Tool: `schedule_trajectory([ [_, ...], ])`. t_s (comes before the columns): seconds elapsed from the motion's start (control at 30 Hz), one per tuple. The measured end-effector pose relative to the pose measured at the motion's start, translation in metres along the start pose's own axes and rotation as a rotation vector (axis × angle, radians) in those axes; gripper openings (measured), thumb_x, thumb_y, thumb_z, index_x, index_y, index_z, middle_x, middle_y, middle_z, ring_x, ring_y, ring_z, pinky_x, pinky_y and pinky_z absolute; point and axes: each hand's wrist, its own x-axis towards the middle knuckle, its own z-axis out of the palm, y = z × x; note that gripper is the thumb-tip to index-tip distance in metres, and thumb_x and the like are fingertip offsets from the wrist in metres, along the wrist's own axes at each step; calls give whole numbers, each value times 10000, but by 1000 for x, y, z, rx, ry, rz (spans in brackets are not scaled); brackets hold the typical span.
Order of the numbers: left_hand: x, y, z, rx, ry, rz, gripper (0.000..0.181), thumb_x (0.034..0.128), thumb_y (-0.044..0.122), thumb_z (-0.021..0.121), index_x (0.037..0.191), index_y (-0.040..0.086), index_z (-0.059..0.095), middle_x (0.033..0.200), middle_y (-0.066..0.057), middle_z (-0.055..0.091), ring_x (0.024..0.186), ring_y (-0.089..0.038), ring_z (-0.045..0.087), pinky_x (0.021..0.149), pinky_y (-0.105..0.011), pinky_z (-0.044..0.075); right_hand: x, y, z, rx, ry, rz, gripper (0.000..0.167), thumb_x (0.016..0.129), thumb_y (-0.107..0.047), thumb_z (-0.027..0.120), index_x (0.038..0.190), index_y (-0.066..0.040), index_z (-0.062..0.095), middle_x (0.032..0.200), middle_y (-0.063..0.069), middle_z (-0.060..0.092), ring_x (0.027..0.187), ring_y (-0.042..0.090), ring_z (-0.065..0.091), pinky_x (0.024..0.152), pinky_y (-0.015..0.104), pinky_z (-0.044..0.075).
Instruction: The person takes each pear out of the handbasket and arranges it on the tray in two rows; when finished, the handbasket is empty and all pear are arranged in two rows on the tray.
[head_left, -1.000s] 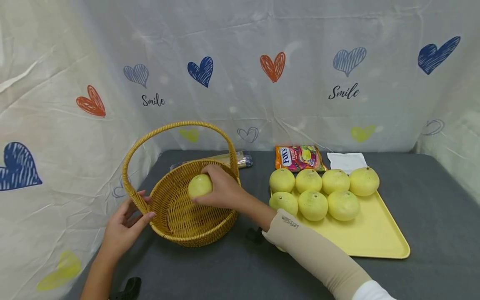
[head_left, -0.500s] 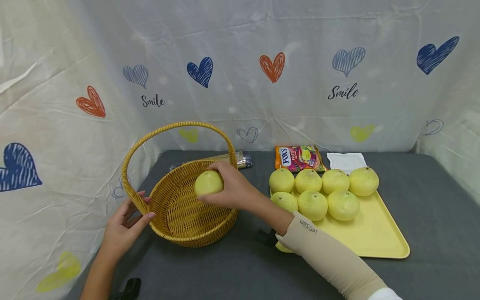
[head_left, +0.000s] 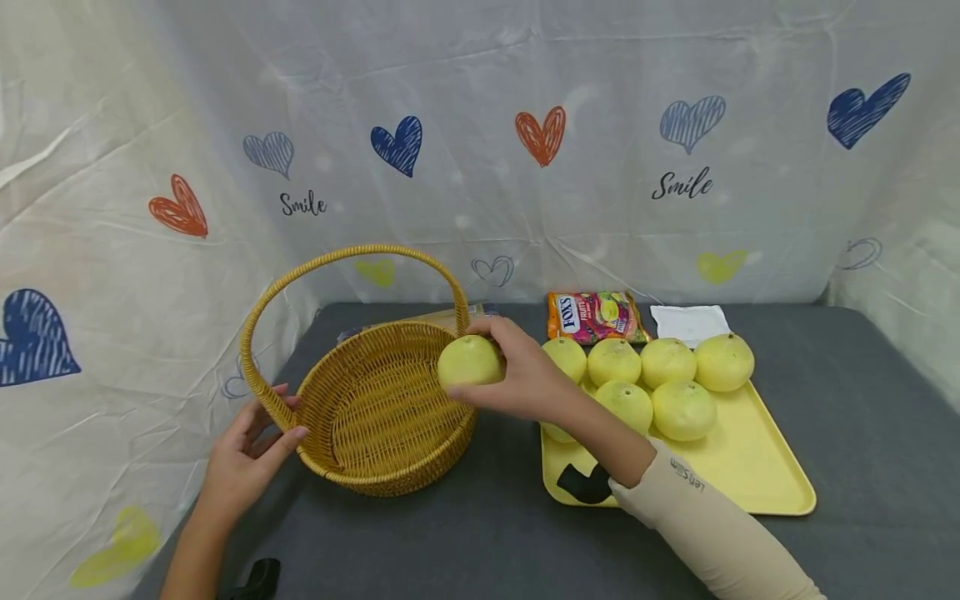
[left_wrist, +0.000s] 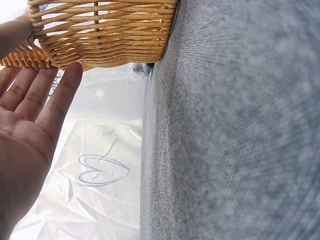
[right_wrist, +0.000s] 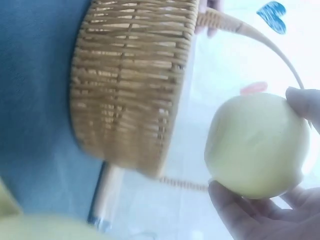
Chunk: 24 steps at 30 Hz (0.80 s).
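Observation:
A woven wicker basket [head_left: 386, 481] with a tall arched handle stands on the grey cloth, its inside facing me and showing bare weave. At its left side my left hand [head_left: 242, 460] holds the rim by the handle's foot, thumb in front and fingers behind; the left wrist view shows those fingers against the wicker wall [left_wrist: 107, 37]. My right hand [head_left: 531, 377] grips a round yellow-green fruit [head_left: 468, 362] just over the basket's right rim. From the right wrist view, thumb and fingers wrap the fruit [right_wrist: 257, 145], apart from the basket [right_wrist: 132, 85].
A yellow tray [head_left: 757, 471] on the right carries several similar fruits [head_left: 684, 410], some partly behind my right arm. At the back lie a Fox's candy bag [head_left: 597, 317] and a white folded cloth [head_left: 692, 323]. A clear-wrapped package [head_left: 435, 320] lies behind the basket.
My right hand has lifted the fruit out from inside the basket and moved right, to over the right rim. My left hand and the basket stay in place.

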Motion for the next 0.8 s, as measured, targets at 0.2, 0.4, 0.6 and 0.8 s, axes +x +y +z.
schedule_trajectory([
  [0.2,0,0,-1,7,0,9,623,865,-139,710,1434,11,506,1259,-145,623,1141,-84,607,875,-172,526,-20,9,-23,-15,40,11,683,795,-317,869,1351,-113,529,1275,23,543,1059,218,576,876,409,534],
  [0.4,-1,1,0,2,8,9,618,856,-149,713,1423,2,517,1251,-159,627,1130,-93,614,873,-176,529,-41,15,-49,-74,70,23,686,797,-311,874,1367,-125,541,1328,43,536,1120,226,552,916,458,524],
  [0.6,-1,2,-1,12,-12,9,604,884,-114,705,1437,24,506,1264,-176,610,1145,-101,607,883,-179,525,-64,27,-77,-118,127,60,667,815,-273,869,1367,-99,538,1349,73,527,1168,243,535,920,484,525],
  [0.8,0,1,-3,10,-30,3,590,904,-91,694,1447,29,495,1274,-188,598,1159,-105,599,894,-180,520,-88,35,-108,-179,186,99,635,835,-252,853,1370,-100,545,1343,71,537,1148,233,545,917,436,509],
])
